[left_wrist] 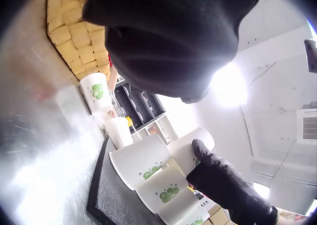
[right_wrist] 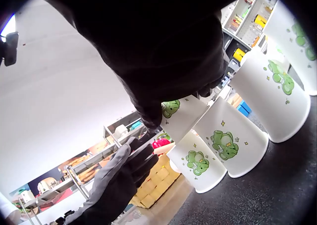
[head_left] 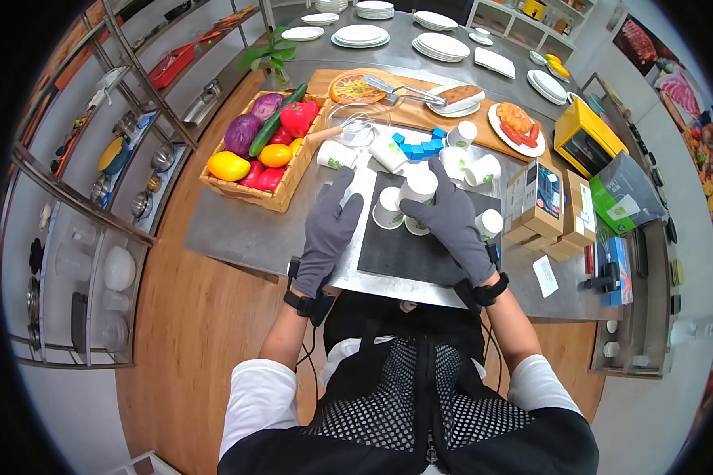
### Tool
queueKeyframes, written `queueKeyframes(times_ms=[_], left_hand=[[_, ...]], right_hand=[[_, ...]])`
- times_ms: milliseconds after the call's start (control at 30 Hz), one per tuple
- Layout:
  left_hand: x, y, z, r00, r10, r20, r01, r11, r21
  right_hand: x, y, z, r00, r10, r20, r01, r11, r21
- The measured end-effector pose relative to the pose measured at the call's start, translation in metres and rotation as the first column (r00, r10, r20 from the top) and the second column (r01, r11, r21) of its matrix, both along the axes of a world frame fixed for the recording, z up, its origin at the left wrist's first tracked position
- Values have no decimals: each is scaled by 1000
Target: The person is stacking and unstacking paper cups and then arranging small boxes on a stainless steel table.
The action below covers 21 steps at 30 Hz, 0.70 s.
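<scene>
My gloved right hand (head_left: 451, 222) pinches a white paper cup (head_left: 420, 184) printed with a green cartoon animal. That cup sits over two upside-down cups standing side by side, the left one (head_left: 387, 210) and its neighbour (right_wrist: 197, 164), on a black mat (head_left: 404, 257). In the right wrist view the held cup (right_wrist: 184, 117) overlaps the tops of the pair. My gloved left hand (head_left: 330, 229) hovers left of the mat, holding nothing, with its fingers extended. More cups stand right of the stack, among them one (head_left: 453, 162) and another (right_wrist: 272, 93).
Blue blocks (head_left: 421, 149) lie behind the cups, near a tipped cup (head_left: 388, 153) and a whisk (head_left: 360, 127). A vegetable basket (head_left: 289, 176) stands left; cardboard boxes (head_left: 535, 194) stand right. A wooden board (head_left: 329, 79) with pizza (head_left: 356, 87) and bread lies farther back.
</scene>
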State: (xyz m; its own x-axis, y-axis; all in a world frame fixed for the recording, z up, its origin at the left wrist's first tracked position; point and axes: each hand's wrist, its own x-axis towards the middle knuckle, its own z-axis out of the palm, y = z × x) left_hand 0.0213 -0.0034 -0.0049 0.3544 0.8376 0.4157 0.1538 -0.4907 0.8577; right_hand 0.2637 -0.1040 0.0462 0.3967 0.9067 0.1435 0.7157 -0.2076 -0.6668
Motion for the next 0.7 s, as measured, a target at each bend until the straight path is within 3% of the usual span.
queueKeyframes(times_ms=[200, 267, 333, 367, 433, 467, 533, 567, 633, 667, 700], left_hand=[[3, 9, -13, 997, 66, 39, -69, 992, 103], [2, 13, -10, 996, 87, 24, -90, 989, 118], [-1, 18, -4, 981, 188, -45, -168, 942, 290], [-5, 24, -2, 980, 193, -50, -170, 939, 298], [-10, 40, 3, 900, 351, -259, -106, 752, 651], [-6, 44, 6, 897, 356, -263, -105, 747, 656], [7, 48, 12, 858, 291, -424, -172, 940, 296], [15, 50, 14, 855, 295, -427, -171, 937, 303], [30, 55, 21, 835, 298, -463, -317, 948, 39], [32, 66, 5, 832, 303, -465, -318, 947, 49], [35, 86, -29, 824, 390, -411, -416, 909, 29]], right_hand=[[-1, -18, 13, 1000, -11, -9, 11, 999, -53], [10, -35, -1, 989, -21, 146, -14, 972, 234], [11, -65, 7, 992, -64, 106, 30, 954, 297], [8, -82, 12, 992, -107, 66, 77, 934, 350], [-5, -118, 10, 980, -190, -54, 194, 883, 426], [-4, -133, -3, 981, -186, -61, 194, 881, 431], [5, -158, -42, 960, -239, -142, 275, 894, 353], [6, -169, -55, 960, -237, -150, 276, 892, 358], [9, -186, -75, 955, -284, -81, 296, 912, 286], [9, -194, -84, 955, -283, -89, 296, 909, 292], [10, -199, -91, 950, -306, -65, 311, 903, 297]])
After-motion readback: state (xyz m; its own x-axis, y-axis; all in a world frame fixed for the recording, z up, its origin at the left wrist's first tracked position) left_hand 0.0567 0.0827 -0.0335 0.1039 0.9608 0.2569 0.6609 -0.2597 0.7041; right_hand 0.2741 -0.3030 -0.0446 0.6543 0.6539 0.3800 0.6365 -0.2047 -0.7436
